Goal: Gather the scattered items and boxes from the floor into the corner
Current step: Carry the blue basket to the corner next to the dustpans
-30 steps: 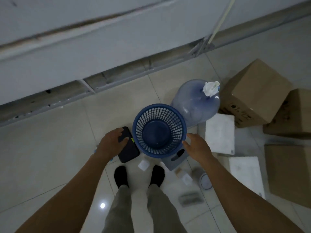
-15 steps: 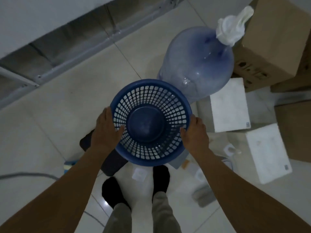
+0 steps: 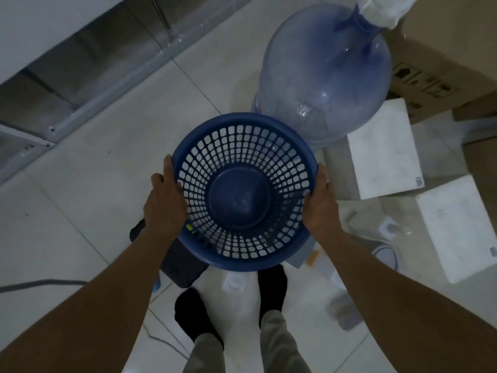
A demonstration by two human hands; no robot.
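A round blue mesh basket (image 3: 243, 254) is in the middle of the view, empty, seen from above. My left hand (image 3: 164, 203) grips its left rim with the thumb hooked inside. My right hand (image 3: 321, 203) grips the right rim the same way. Just behind the basket stands a large translucent blue water bottle (image 3: 326, 74) with white wrap around its neck. A dark flat item (image 3: 181, 261) lies on the floor under the basket's left edge, partly hidden.
Brown cardboard boxes (image 3: 446, 65) stand at the right. Two white foam blocks (image 3: 384, 152) (image 3: 457, 232) lie beside them. Small white bits (image 3: 235, 282) and a grey object (image 3: 345, 313) litter the tiles near my feet. A metal shelf base (image 3: 107, 95) runs along the left. A cable (image 3: 40, 285) crosses the floor.
Both hands have closed on the basket's rim, having been beside it a second ago. The basket now fills more of the view, nearer the camera.
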